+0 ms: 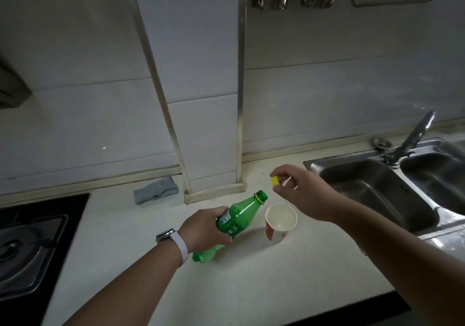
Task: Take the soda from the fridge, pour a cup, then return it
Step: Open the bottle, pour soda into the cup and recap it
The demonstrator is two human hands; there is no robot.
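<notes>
My left hand [205,227] grips a green soda bottle [239,215] around its label, tilted with its open neck pointing up and to the right, toward the cup. The bottle's mouth has no cap on it. A white paper cup [280,221] with a red mark stands upright on the counter just right of the bottle's neck; I see no liquid in it. My right hand [299,189] hovers above and behind the cup, pinching the yellow bottle cap [275,181] between thumb and fingers.
A pale counter [226,275] runs under both arms. A black gas hob [30,245] sits at the left, a steel double sink [392,189] with a tap [415,134] at the right. A grey cloth [156,189] lies by the tiled wall column.
</notes>
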